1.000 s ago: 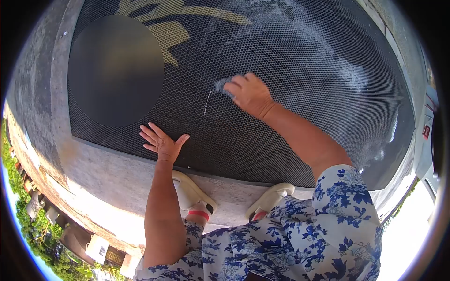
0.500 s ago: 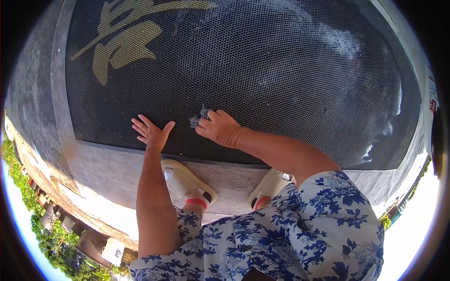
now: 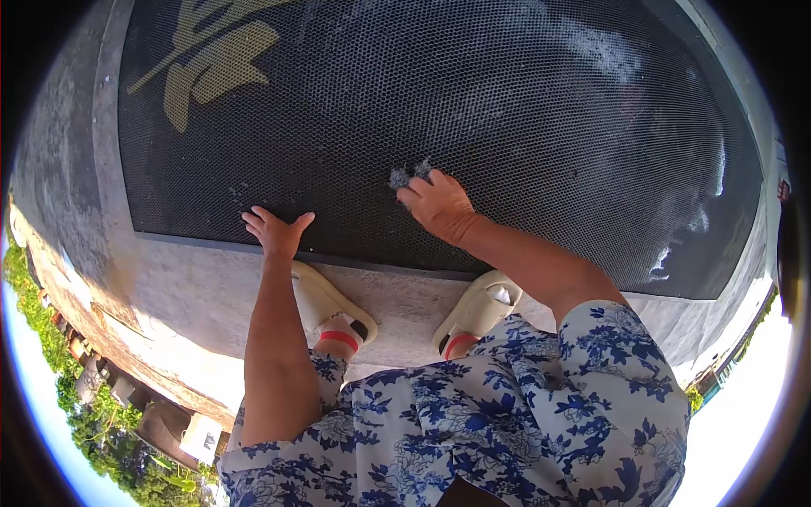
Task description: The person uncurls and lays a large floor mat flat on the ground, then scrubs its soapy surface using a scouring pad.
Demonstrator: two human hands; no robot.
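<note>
A dark honeycomb-textured mat point(image 3: 338, 110) lies on the ground before me, with part of a yellow character point(image 3: 221, 69) at its upper left. My right hand point(image 3: 439, 205) is closed around a grey, frizzy scouring pad point(image 3: 411, 175) that looks like a wire scrubber, and it rests low over the mat's surface. Near the front edge, my left hand point(image 3: 277, 232) is spread on the mat, thumb out, holding nothing. Whitish smears point(image 3: 600, 51) streak the mat's upper right, and white foam-like patches point(image 3: 659, 266) show along its right side.
Concrete ground point(image 3: 190, 279) borders the mat. My feet in cream slippers point(image 3: 481, 313) stand just outside its near edge. Greenery point(image 3: 101, 431) and a pale box point(image 3: 201, 438) appear at the lower left.
My right hand has moved forward and to the right across the mat with the scouring pad. My left hand stays spread, now slightly closer to the near edge. The view has shifted a little.
</note>
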